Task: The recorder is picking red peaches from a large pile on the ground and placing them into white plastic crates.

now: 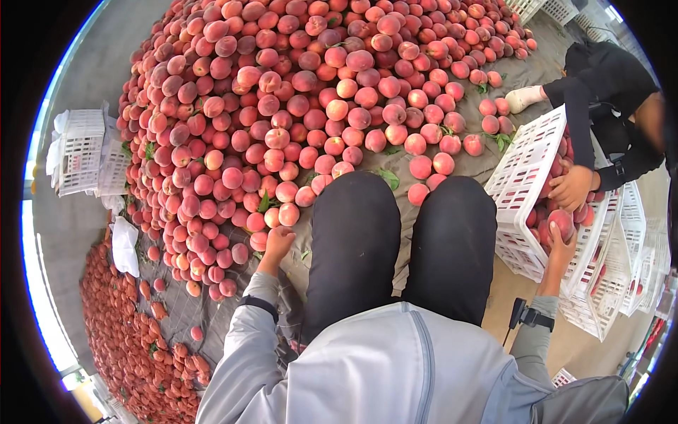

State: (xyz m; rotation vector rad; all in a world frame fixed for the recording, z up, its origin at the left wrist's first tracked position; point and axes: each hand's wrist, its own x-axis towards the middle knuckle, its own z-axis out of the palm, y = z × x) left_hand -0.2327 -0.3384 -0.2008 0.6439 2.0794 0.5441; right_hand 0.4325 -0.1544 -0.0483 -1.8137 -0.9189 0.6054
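Note:
A large heap of red peaches (296, 79) spreads before my knees on a dark ground sheet (482, 164). My left hand (279, 246) is low at the heap's near edge, close beside a peach (258, 241). Its fingers are curled and partly hidden, so a grip cannot be made out. Over on the right, my right hand (561, 259) holds a peach (560, 223) at the near side of a tilted white plastic crate (524, 212), which has many peaches inside.
A co-worker's hand (572, 185) reaches into the same crate. More white crates (604, 286) lean behind it. Far left are stacked crates (79, 153), a white bag (125, 246) and a pile of reddish-brown pieces (127, 339). Loose peaches (418, 193) lie by my knees.

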